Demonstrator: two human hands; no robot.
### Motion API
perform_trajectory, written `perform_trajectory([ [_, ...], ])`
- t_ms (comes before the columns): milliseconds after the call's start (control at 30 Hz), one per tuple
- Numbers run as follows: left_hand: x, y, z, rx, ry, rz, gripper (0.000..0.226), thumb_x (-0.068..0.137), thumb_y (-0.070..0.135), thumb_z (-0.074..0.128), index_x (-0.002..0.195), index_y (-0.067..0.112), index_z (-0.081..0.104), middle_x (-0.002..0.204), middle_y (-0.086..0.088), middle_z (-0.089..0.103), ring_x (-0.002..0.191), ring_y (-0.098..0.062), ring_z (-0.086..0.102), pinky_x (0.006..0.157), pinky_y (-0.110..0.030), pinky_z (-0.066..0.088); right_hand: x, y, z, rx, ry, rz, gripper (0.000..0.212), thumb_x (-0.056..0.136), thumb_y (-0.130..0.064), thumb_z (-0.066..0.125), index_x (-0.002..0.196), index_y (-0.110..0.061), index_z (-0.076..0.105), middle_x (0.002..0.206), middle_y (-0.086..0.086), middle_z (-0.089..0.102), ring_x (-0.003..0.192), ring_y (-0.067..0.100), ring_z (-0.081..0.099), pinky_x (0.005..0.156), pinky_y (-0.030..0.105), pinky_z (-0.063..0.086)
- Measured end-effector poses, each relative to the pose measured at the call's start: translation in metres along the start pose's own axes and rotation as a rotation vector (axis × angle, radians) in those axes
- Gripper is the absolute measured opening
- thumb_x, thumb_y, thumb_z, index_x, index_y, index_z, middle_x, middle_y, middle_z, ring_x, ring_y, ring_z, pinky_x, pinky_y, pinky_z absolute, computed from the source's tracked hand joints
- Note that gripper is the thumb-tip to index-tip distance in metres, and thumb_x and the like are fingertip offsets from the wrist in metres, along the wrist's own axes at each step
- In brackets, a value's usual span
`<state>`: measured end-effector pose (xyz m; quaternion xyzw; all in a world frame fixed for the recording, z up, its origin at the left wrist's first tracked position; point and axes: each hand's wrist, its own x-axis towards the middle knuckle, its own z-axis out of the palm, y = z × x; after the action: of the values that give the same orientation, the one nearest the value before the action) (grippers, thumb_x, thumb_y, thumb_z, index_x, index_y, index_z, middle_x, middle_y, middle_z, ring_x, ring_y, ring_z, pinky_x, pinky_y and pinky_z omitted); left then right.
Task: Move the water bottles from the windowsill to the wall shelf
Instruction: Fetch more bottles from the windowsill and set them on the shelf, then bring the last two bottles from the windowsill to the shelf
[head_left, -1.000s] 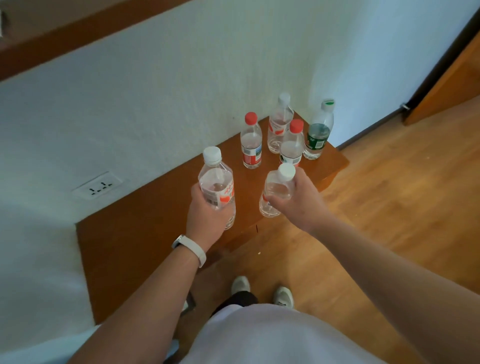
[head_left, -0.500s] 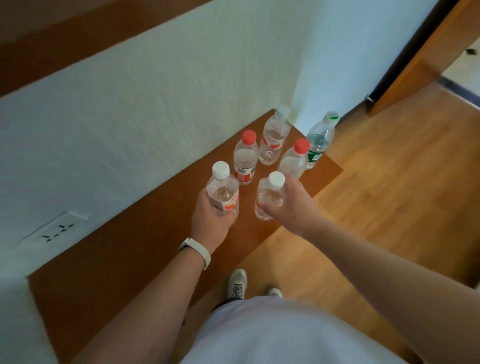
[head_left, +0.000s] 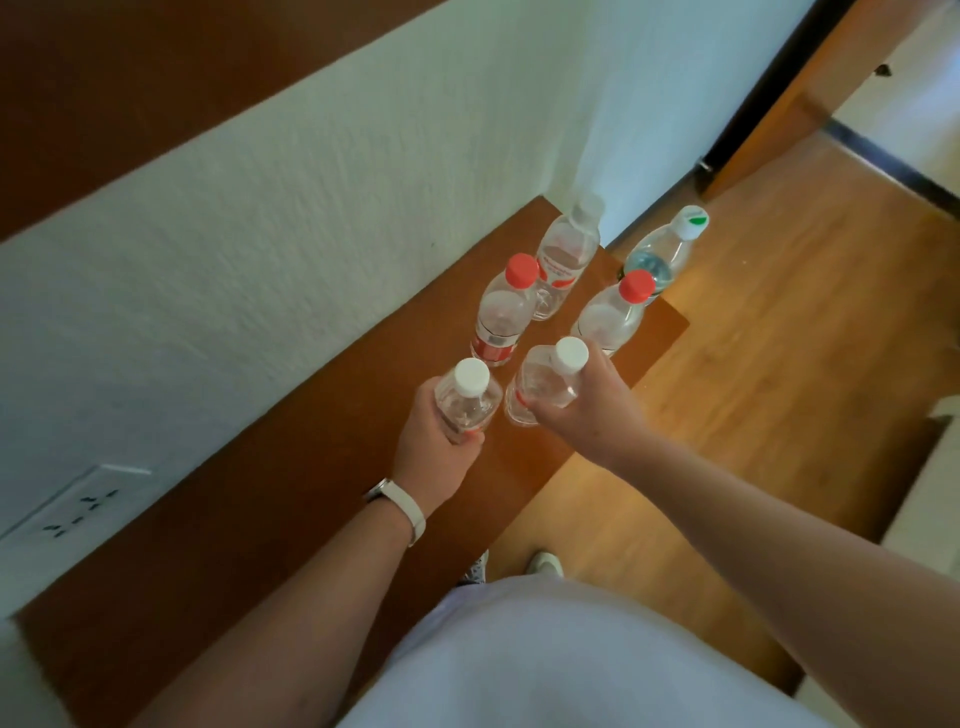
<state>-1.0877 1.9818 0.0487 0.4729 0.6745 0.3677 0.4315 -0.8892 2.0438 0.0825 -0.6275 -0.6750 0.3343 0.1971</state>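
Note:
A brown wooden shelf (head_left: 270, 519) runs along the white wall. My left hand (head_left: 431, 452) grips a clear white-capped bottle (head_left: 467, 397) over the shelf. My right hand (head_left: 592, 410) grips a second white-capped bottle (head_left: 545, 384) just to its right. Whether either bottle's base touches the shelf is hidden. Behind them stand two red-capped bottles (head_left: 501, 312) (head_left: 610, 314), a clear-capped bottle (head_left: 566, 249) by the wall corner, and a green-labelled bottle (head_left: 662, 254) at the shelf's far end.
A wall socket (head_left: 72, 509) sits at the left above the shelf. Wooden floor (head_left: 769, 364) lies to the right, with a door frame (head_left: 769, 104) at the far right. My shoes (head_left: 543, 564) show below the shelf edge.
The view has tipped further down and swung right. Both hands, still gripping their bottles, have moved closer to the group of standing bottles.

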Motion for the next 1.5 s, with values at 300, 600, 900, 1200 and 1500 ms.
perform_trajectory([
  [300,-0.002,0.045,-0.022,0.089,0.03,0.29,0.071,0.082,0.033,0.077,0.141,0.026,0.039,0.133,0.009,0.052,0.116,0.006,0.048,0.081,-0.005,0.044,-0.022,-0.009,-0.012,-0.022,0.038,-0.001,0.086,0.065,-0.069,0.063,0.139,-0.04,0.032,0.137,-0.012,0.05,0.118,0.007,0.049,0.093,0.03,0.045],
  [600,-0.017,0.101,-0.03,0.51,0.037,0.718,0.047,0.09,0.036,0.065,0.131,0.015,0.053,0.129,-0.004,0.059,0.119,-0.019,0.054,0.094,-0.035,0.051,-0.068,-0.025,-0.052,-0.352,0.181,-0.104,0.07,0.086,-0.068,0.047,0.144,-0.032,0.03,0.146,-0.004,0.044,0.117,0.018,0.055,0.086,0.031,0.047],
  [900,-0.087,0.137,0.047,0.704,-0.146,0.989,0.041,0.094,0.038,0.057,0.129,0.015,0.059,0.135,-0.006,0.056,0.127,-0.024,0.048,0.102,-0.045,0.045,-0.183,0.002,-0.126,-0.589,0.278,-0.011,0.064,0.092,-0.061,0.037,0.143,-0.023,0.043,0.145,0.0,0.045,0.13,0.025,0.043,0.099,0.041,0.042],
  [1200,-0.214,0.17,0.152,0.726,-0.413,1.317,0.04,0.095,0.037,0.055,0.129,0.015,0.058,0.135,-0.008,0.056,0.128,-0.026,0.048,0.103,-0.047,0.042,-0.382,0.062,-0.178,-0.73,0.391,0.203,0.06,0.096,-0.06,0.034,0.144,-0.025,0.042,0.146,0.0,0.044,0.136,0.023,0.036,0.107,0.043,0.036],
  [1500,-0.349,0.181,0.257,0.643,-0.705,1.608,0.043,0.093,0.036,0.054,0.128,0.013,0.061,0.134,-0.009,0.057,0.128,-0.028,0.048,0.1,-0.049,0.043,-0.561,0.115,-0.181,-0.679,0.552,0.511,0.049,0.096,-0.056,0.041,0.138,-0.029,0.045,0.14,-0.004,0.048,0.132,0.022,0.04,0.103,0.042,0.038],
])
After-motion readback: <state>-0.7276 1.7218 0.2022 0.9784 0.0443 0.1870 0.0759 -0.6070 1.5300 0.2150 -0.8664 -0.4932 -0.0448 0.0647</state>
